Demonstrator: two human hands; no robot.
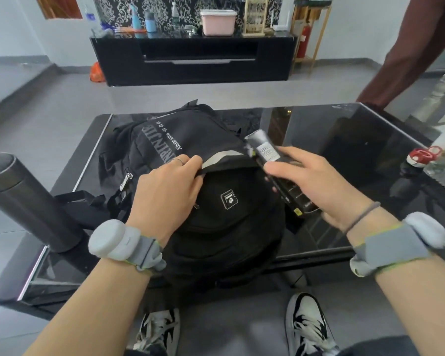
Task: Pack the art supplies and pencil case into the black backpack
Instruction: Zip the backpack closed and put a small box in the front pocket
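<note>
backpack [190,176] on table [344,140], flask [28,201] left

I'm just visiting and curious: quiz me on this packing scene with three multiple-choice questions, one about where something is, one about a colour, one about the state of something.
1. Where does the dark flask stand?
A. at the glass table's left edge
B. inside the backpack
C. on the floor

2. What colour is the backpack?
A. red
B. black
C. white

3. What is the right hand doing?
A. resting flat, holding nothing
B. pulling a zip
C. gripping a long black box

Answers:
1 A, it stands upright at the table's left edge.
2 B, its fabric is black with pale lettering.
3 C, its fingers curl round the box beside the backpack, while the left hand holds the flap open.
</note>
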